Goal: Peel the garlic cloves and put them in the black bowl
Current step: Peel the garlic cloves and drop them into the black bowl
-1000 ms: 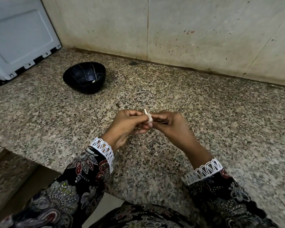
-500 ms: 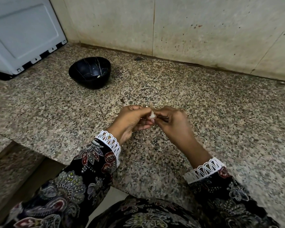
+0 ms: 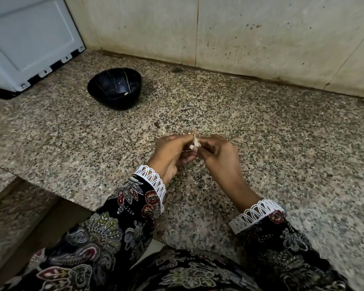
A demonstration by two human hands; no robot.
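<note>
The garlic clove sits pinched between the fingertips of the left hand and right hand, just above the granite table, its long axis near upright with the tip tilted slightly away. Compared with a second ago it shows less. The black bowl stands well apart, far left, holding a peeled clove.

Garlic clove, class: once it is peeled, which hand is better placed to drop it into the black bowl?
Probably left. The black bowl sits forward-left, nearer the left hand than the right hand; both pinch the garlic clove.
</note>
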